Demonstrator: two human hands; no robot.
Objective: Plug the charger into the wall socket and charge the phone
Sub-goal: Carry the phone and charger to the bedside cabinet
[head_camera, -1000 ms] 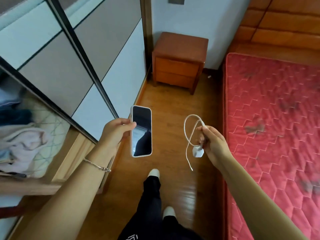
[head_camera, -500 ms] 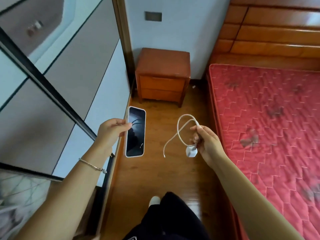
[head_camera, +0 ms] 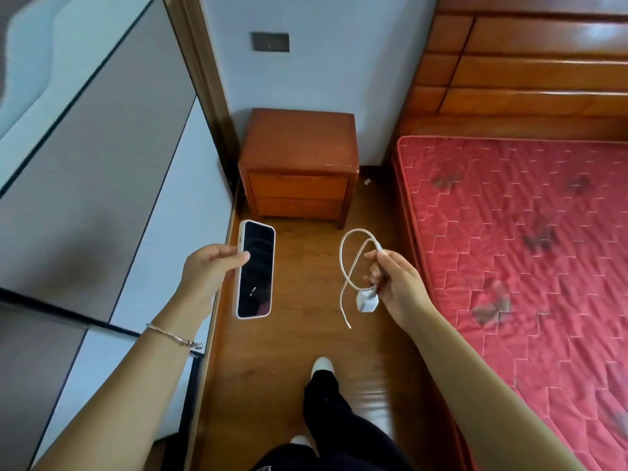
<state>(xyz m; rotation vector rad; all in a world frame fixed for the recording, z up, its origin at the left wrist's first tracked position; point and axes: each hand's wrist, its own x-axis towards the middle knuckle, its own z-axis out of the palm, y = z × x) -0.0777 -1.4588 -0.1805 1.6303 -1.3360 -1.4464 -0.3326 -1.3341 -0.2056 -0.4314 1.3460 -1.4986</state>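
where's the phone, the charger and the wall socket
white-cased phone with dark screen (head_camera: 255, 266): head view, middle of the screen
white charger plug with looped cable (head_camera: 366, 302): head view, plug body
dark rectangular wall socket plate (head_camera: 270, 42): head view, centre of the plate

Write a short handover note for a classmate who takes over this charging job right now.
Left hand: holds the phone by its edge, dark screen up.
Right hand: grips the looped cable, the charger hanging under the grip, free end dangling.
Wall socket: on the wall above the nightstand, nothing plugged in.
Done: both items in hand.
Left: plug charger in, connect cable to phone.
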